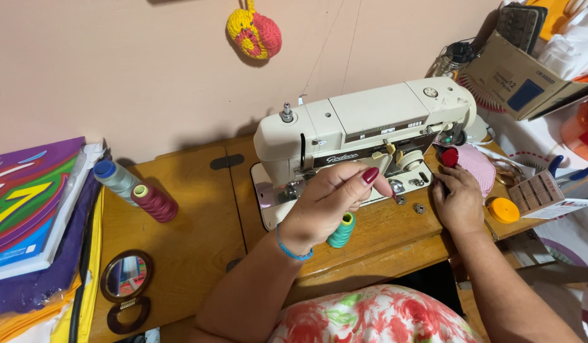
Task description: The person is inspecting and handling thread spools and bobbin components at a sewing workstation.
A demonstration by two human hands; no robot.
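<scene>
The left hand is lifted over the green spool near the table's front edge, fingertips pinched together as if on thread, while the right hand lies spread flat by the sewing machine, steadying.

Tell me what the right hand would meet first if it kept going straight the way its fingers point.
Probably the red pincushion just beyond the right hand, with the sewing machine behind it. Depth is unclear from overhead.
</scene>
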